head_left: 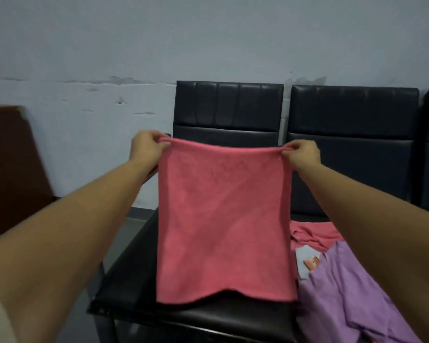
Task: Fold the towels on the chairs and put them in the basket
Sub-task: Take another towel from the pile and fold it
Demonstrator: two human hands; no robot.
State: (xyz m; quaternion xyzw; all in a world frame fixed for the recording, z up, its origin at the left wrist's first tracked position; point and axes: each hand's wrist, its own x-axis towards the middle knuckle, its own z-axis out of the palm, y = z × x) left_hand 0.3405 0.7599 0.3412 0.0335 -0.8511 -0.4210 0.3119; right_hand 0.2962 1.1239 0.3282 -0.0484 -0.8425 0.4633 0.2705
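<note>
1. Grip: the left fingertips [163, 142] and right fingertips [289, 150] each clamp one top corner of the pink towel [223, 219], thumb closed against curled fingers. Hold both pinches firm, since a slipped corner would likely skew the fold.
2. Top edge: it runs almost level between the two corners, with a slight sag. Draw the corners evenly apart until the edge is straight.
3. Fold: the towel hangs flat in front of the black chair [134, 280], its hem over the front of the seat. Whether the hem touches the seat cannot be told. Bring corner onto corner and match the side edges before any crease is pressed.
4. Hands: the left hand [148, 147] and right hand [304, 154] are raised level with the lower backrest of the chair, knuckles uppermost.
5. Arms: the left forearm [84, 214] and right forearm [357, 206] are bare and reach forward towards the chair.
6. Remaining work: a second pink towel [312, 233] and a purple towel [344, 293] lie crumpled on the seat just right of the chair. The basket is not in view.
</note>
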